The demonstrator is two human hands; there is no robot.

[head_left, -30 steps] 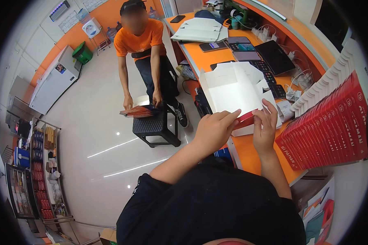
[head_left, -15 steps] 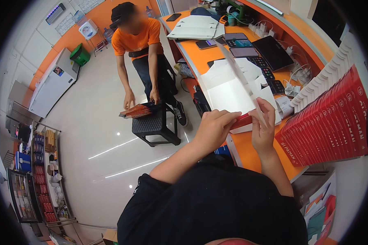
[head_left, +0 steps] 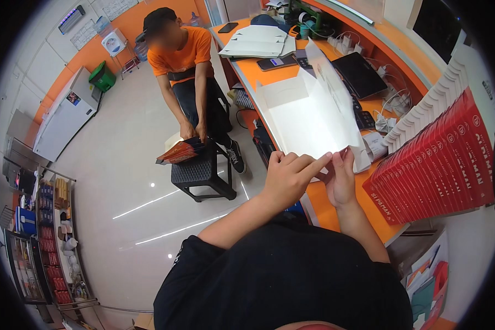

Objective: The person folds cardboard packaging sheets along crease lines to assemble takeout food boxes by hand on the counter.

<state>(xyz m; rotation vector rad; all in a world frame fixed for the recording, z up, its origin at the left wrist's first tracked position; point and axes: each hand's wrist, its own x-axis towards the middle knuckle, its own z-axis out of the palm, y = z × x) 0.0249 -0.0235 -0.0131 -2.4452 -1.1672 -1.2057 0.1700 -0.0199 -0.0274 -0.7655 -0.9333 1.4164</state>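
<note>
In front of me, at the edge of the orange counter, is a partly folded cardboard box point(head_left: 300, 118) with its white inside facing up. Its side panels stand raised, the right one tall and slanting. My left hand point(head_left: 292, 177) is closed on the box's near edge, its fingers bent over the rim. At the near right corner my right hand point(head_left: 341, 179) pinches the cardboard, thumb and fingertips together. The two hands almost touch there. What lies under the fingers is partly hidden.
Red folded boxes point(head_left: 429, 165) stand in a long row on the right. Flat white cartons point(head_left: 256, 41) lie farther up the counter point(head_left: 247, 71), near phones and a black tablet point(head_left: 360, 74). To the left, a person point(head_left: 184, 60) handles red-and-dark cardboard point(head_left: 181, 151) on a black stool point(head_left: 198, 175).
The box has turned and tilted in my hands, showing more of its inside. My right hand has moved slightly down and left. The other person's hands have come together over the cardboard.
</note>
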